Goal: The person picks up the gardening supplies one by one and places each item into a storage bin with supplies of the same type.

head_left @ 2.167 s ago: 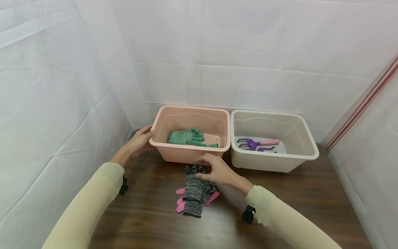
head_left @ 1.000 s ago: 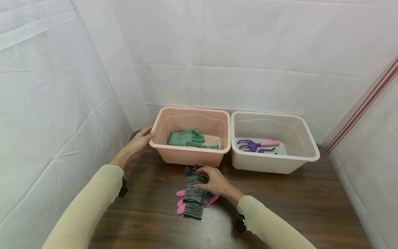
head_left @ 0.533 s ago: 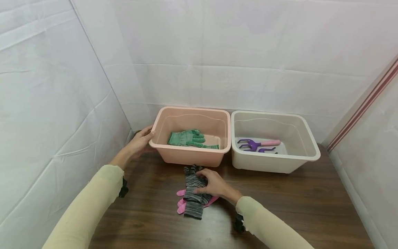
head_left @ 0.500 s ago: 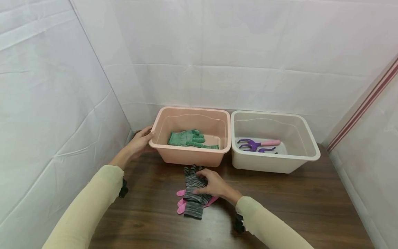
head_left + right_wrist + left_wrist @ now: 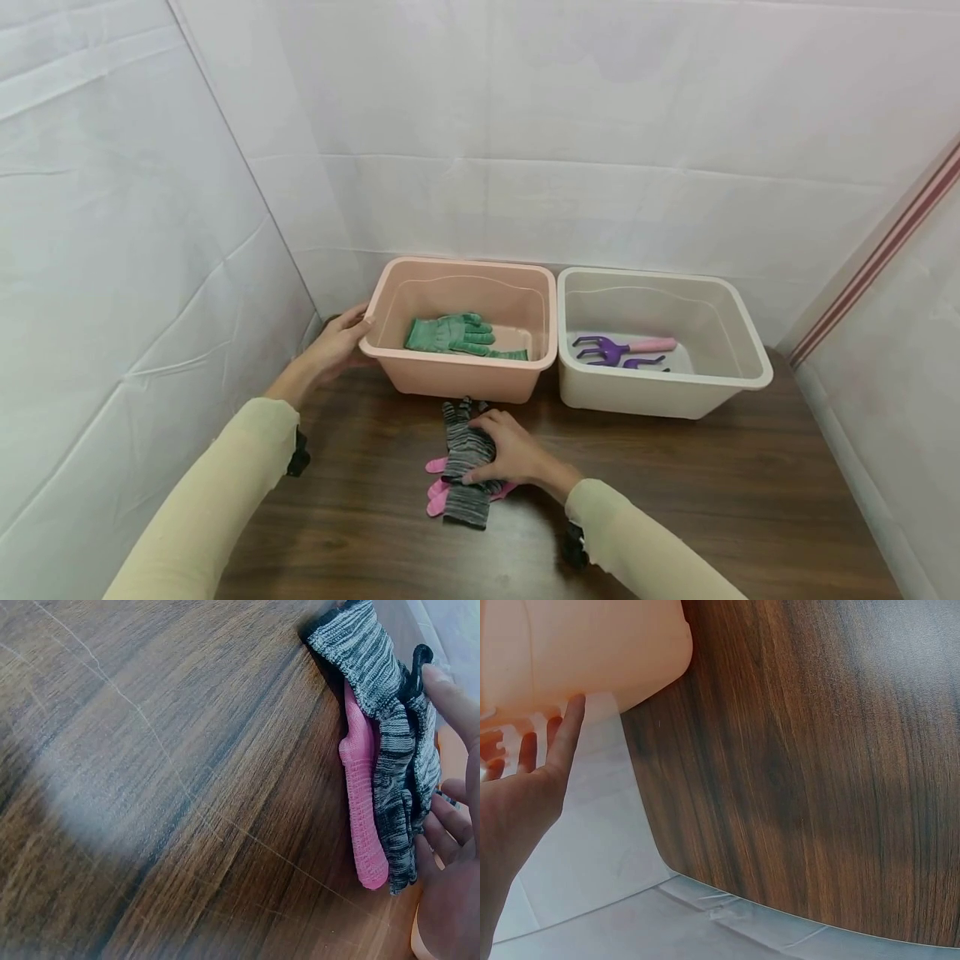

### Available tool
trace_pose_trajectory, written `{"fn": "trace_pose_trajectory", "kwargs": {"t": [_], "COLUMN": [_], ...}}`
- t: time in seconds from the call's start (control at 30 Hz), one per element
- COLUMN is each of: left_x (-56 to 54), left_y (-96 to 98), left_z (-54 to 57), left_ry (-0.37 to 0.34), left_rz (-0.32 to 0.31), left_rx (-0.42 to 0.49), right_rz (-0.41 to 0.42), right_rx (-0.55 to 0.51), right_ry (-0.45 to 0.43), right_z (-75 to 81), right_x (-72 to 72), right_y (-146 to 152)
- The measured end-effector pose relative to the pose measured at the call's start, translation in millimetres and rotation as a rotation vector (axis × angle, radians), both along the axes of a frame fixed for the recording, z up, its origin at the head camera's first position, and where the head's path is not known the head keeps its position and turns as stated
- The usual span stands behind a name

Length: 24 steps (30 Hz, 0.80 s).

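My left hand [image 5: 333,343] rests against the left end of the pink bin [image 5: 457,375], its fingers [image 5: 566,739] reaching along the outer wall. Inside that bin lie green gloves [image 5: 450,333]. In front of it, on the table, grey-and-black striped knit gloves [image 5: 465,446] lie over a pink glove [image 5: 437,504], whose pink fingers stick out at the left. My right hand [image 5: 513,450] holds the upper striped glove from the right, thumb at its cuff edge and curled fingers toward its finger end. In the right wrist view the striped gloves [image 5: 394,742] lie layered on the pink one.
A cream bin [image 5: 645,396] stands right beside the pink one, holding a purple hand fork [image 5: 609,350] with a pink handle and another purple piece [image 5: 642,362]. White sheeting [image 5: 480,167] walls the back and sides of the dark wood table [image 5: 360,517].
My right hand has come down and toward me over the striped gloves, its thumb now at the cuff edge of the upper one. The left hand stays at the bin's end.
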<state>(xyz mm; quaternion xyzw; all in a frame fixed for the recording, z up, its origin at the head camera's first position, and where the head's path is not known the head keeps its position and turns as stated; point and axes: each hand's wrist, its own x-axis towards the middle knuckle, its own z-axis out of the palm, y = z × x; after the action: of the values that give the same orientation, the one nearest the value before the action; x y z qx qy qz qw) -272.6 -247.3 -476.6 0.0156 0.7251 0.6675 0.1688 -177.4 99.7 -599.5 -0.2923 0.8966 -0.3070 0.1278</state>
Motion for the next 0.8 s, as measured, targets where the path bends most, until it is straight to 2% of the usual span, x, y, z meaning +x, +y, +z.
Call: {"fn": "trace_pose_trajectory", "kwargs": {"t": [0.8], "left_x": [-2.5], "left_y": [-1.2], "left_z": [-2.2], "left_ry": [-0.012], "left_rz": [0.005], "left_rx": [-0.006], "right_rz": [-0.072], "right_rx": [-0.026], "right_ry": [0.101], "right_z": [-3.2], "right_x": [-0.2], "right_y": [-8.5]}}
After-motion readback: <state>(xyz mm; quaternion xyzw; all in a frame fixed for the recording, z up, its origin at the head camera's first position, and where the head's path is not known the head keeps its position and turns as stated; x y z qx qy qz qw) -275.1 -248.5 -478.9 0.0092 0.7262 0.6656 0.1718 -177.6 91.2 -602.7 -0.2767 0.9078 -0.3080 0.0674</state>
